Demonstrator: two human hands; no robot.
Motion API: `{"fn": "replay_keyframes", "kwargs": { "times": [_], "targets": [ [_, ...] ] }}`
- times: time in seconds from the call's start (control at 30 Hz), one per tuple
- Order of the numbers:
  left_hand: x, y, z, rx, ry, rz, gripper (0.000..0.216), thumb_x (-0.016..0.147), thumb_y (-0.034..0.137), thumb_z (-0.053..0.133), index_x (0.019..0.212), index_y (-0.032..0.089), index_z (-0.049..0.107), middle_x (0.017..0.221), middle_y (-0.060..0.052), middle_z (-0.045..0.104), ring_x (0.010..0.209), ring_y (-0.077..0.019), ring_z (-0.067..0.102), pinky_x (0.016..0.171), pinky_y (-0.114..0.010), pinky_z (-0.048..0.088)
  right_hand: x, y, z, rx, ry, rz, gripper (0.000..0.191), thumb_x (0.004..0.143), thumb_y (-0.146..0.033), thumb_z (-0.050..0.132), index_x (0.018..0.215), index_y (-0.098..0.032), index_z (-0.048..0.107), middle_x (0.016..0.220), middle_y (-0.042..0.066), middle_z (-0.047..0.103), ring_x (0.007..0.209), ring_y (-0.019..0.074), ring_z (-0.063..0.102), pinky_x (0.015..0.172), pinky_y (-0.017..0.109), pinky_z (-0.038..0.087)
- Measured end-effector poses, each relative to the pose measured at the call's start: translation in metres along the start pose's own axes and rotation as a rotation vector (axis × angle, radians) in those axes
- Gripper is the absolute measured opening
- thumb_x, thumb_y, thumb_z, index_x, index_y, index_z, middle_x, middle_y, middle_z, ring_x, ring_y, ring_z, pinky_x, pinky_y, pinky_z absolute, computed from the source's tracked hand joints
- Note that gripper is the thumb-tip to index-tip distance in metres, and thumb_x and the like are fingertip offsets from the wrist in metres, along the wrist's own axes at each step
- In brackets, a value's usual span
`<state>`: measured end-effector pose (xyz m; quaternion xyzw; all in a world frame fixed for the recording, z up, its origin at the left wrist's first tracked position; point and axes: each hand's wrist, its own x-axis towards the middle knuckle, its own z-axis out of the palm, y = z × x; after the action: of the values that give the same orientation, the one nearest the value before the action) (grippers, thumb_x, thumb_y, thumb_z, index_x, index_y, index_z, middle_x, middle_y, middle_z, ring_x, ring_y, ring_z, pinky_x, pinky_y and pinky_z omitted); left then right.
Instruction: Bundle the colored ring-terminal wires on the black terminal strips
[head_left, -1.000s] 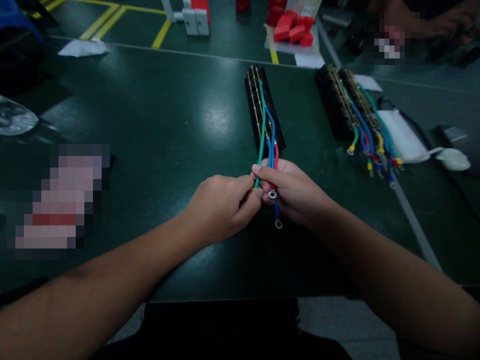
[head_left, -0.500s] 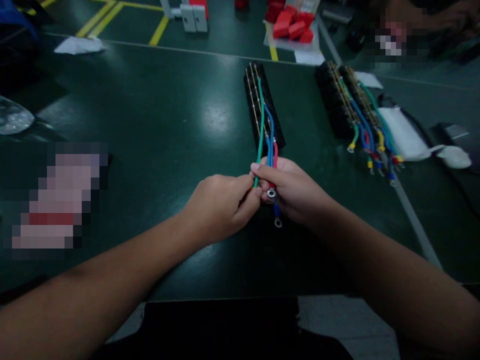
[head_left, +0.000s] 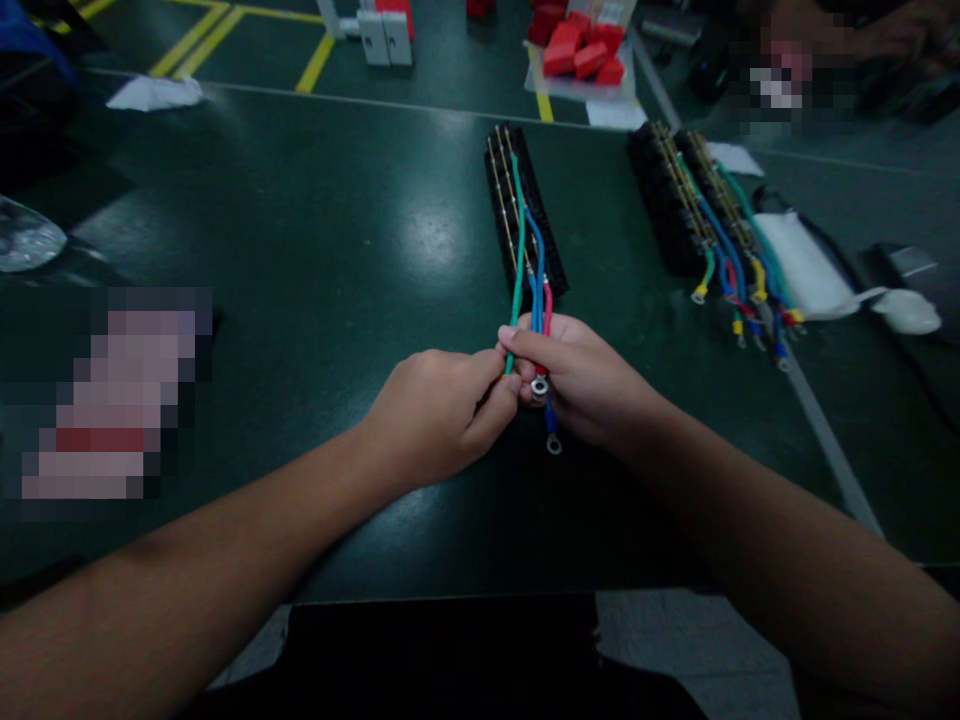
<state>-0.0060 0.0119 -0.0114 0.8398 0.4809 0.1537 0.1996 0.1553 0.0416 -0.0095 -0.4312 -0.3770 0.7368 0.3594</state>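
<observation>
A long black socket strip [head_left: 551, 255] with brass rails lies on the dark green table, its wires running toward me. My left hand [head_left: 450, 410] is closed in a pinch on the end of the green wire [head_left: 518, 250]; the tip is hidden by my fingers. With thumb and fingers, my right hand [head_left: 581, 370] grips the bundle: the green wire, the blue wires [head_left: 538, 310] and a red wire [head_left: 548, 305]. Below its fingers hang a ring terminal [head_left: 539, 386] and another ring terminal [head_left: 553, 444] with a blue sleeve.
Two similar wired black strips [head_left: 664, 210] lie to the right beside a white packet [head_left: 806, 265]. Red plastic parts [head_left: 577, 50] sit in a clear bag at the back, near grey blocks [head_left: 385, 38]. A blurred-out flat object [head_left: 120, 400] lies left. Another person's arm shows top right.
The view has shifted very slightly. Both hands keep the same hold on the wires.
</observation>
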Motion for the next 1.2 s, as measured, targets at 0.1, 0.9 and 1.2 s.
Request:
{"fn": "replay_keyframes", "kwargs": {
  "times": [0.1, 0.9, 1.2],
  "targets": [
    [0.0005, -0.0001, -0.0001, 0.009, 0.013, 0.008, 0.034, 0.101, 0.037, 0.038, 0.079, 0.02, 0.058, 0.067, -0.002, 0.063, 0.058, -0.0162, 0.055, 0.06, -0.032, 0.035, -0.0008, -0.0004, -0.0001, -0.004, 0.005, -0.002, 0.036, 0.096, -0.015, 0.061, 0.061, -0.016, 0.052, 0.046, -0.004, 0.048, 0.038, 0.0053, 0.044, 0.041, 0.016, 0.035],
    [0.0001, 0.0, 0.0005, 0.016, 0.027, 0.013, 0.034, 0.1, 0.036, 0.038, 0.079, 0.019, 0.058, 0.067, -0.003, 0.064, 0.057, -0.0159, 0.054, 0.06, -0.031, 0.035, -0.0002, 0.0008, -0.0011, -0.011, -0.004, 0.004, 0.037, 0.095, -0.016, 0.062, 0.06, -0.017, 0.051, 0.047, -0.004, 0.048, 0.04, 0.0059, 0.045, 0.042, 0.016, 0.034],
    [0.0002, -0.0008, 0.0014, 0.021, 0.041, 0.027, 0.034, 0.1, 0.036, 0.039, 0.078, 0.019, 0.059, 0.066, -0.002, 0.064, 0.057, -0.0158, 0.055, 0.059, -0.031, 0.034, -0.0008, -0.0015, 0.0, -0.026, 0.007, 0.015, 0.036, 0.094, -0.017, 0.065, 0.061, -0.017, 0.051, 0.047, -0.004, 0.048, 0.04, 0.006, 0.044, 0.042, 0.017, 0.034]
  ]
}}
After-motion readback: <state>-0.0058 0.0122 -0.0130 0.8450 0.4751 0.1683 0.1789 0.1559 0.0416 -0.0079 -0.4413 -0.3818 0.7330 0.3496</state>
